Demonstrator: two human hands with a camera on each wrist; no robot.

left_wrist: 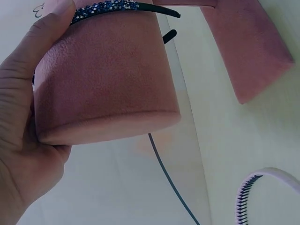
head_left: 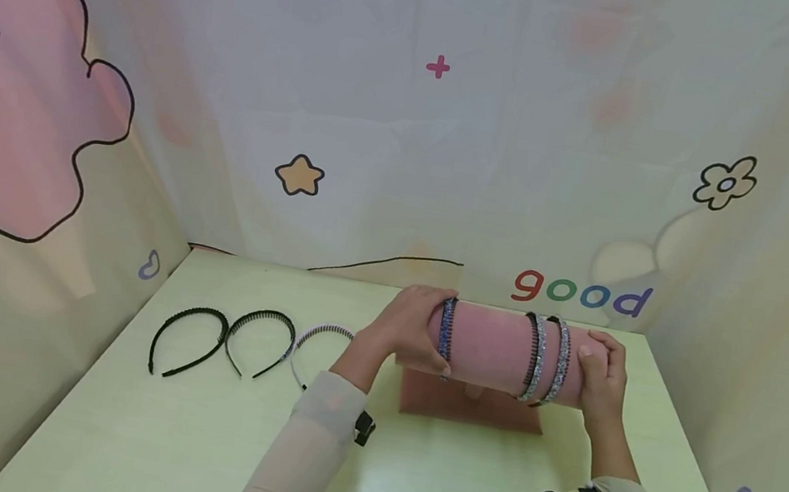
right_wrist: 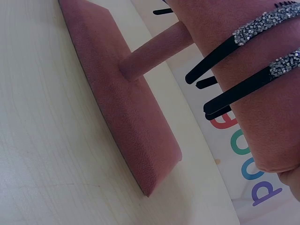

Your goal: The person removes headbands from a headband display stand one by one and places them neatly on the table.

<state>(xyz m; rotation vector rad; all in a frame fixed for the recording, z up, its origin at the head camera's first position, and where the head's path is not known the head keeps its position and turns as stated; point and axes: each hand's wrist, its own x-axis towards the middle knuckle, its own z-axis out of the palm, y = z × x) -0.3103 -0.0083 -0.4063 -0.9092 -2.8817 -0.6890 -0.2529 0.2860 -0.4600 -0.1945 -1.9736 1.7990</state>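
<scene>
Both hands hold a pink velvety headband stand [head_left: 489,352], a padded roll on a post above a flat base [head_left: 471,404]. My left hand [head_left: 413,328] grips the roll's left end. Its thumb [left_wrist: 51,28] lies at a headband with blue glittery stones [left_wrist: 105,7]. At the right end, my right hand [head_left: 604,385] curls round the roll, and only a bit of that hand [right_wrist: 291,183] shows in the right wrist view. Two black headbands with silver stones [right_wrist: 262,28] sit round the roll near it. In the right wrist view their dark tips stick out below the roll.
Left of the stand, a black headband [head_left: 192,308], a dark toothed headband [head_left: 267,314] and a white toothed headband [head_left: 330,328] lie in a row on the pale table [head_left: 134,428]. My left forearm partly covers the white one. A printed curtain [head_left: 383,110] hangs behind the table.
</scene>
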